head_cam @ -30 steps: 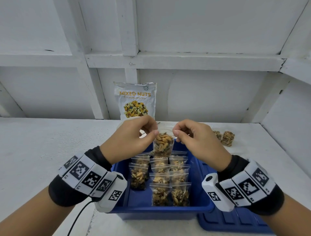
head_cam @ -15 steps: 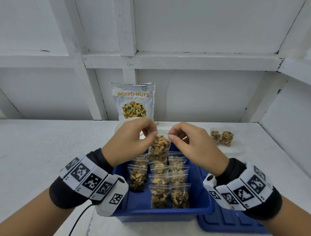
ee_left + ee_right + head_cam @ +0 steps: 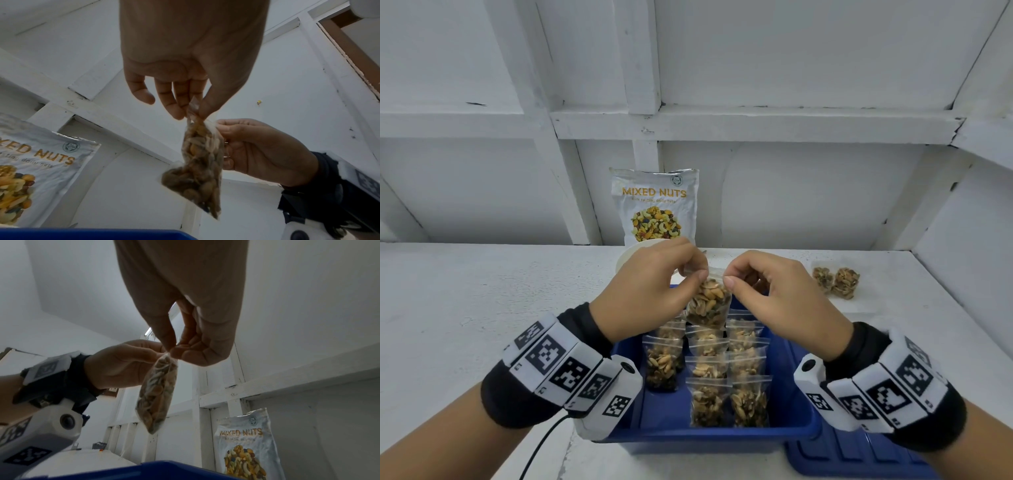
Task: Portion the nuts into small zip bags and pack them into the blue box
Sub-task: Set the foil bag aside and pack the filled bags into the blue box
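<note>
A small clear zip bag (image 3: 709, 304) (image 3: 200, 164) (image 3: 158, 393) full of nuts hangs above the far end of the blue box (image 3: 791, 425). My left hand (image 3: 654, 284) (image 3: 191, 112) pinches its top left corner between thumb and fingers. My right hand (image 3: 763, 291) (image 3: 171, 350) pinches the top right corner. Both hands hold the bag's top strip, close together. Several filled zip bags (image 3: 726, 377) stand in rows inside the box.
A white MIXED NUTS pouch (image 3: 655, 209) leans on the wall behind, with a white bowl (image 3: 633, 255) half hidden by my left hand. Two filled bags (image 3: 835, 282) lie on the white table at the right. A blue lid (image 3: 859, 459) lies under the box's right side.
My two hands have drawn closer together along the bag's top strip, and the bag has tilted slightly. The box and other bags have not moved.
</note>
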Available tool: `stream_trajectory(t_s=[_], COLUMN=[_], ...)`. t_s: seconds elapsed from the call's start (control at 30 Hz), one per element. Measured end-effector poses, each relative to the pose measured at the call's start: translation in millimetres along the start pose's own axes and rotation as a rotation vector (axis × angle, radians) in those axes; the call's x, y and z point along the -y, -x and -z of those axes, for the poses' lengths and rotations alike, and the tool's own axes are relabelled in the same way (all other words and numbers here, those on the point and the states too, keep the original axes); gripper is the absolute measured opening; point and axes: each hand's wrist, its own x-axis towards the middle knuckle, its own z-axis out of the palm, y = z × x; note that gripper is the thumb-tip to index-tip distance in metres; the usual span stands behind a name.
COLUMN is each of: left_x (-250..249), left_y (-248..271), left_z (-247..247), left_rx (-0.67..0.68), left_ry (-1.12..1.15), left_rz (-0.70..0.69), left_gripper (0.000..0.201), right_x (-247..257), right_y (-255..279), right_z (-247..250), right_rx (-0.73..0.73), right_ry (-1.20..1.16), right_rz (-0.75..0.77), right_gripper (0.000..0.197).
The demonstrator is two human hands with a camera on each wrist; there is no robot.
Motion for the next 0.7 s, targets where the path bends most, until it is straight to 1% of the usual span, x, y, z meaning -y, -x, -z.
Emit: stream_trajectory(t_s=[0.1,0.17,0.3,0.4,0.57,0.7], left_x=[-2.5,-4.6,-7.8,-8.8,-10.2,-8.7], left_y=[0.7,1.4,2.2,2.4,2.5,3.4], left_z=[2.5,3.1,2.3,2.0,0.8,-1.1], left_rx=[0.0,-0.001,-0.005,0.008,0.026,0.035], left_ry=[0.01,0.026,0.041,0.039,0.071,0.031], left_rz=[0.001,0.015,0.044,0.035,-0.002,-0.014], left_gripper=[0.013,0.013,0.017,0.023,0.013,0.013], right_x=[4.2,5.7,6.9,6.6,4.9,3.5], right_y=[0.4,0.1,0.6,2.6,3.8,4.5], right_z=[0.6,0.7,0.9,0.5,0.0,-2.2], right_rx=[0.015,0.011,-0.002,-0.009,-0.009,-0.002], right_ry=[-0.036,-0.034,-0.032,-0.021,-0.028,-0.021], right_rz=[-0.023,-0.018,0.004,0.029,0.032,0.04], right_gripper=[0.006,0.006,0.01,0.009,0.008,0.004])
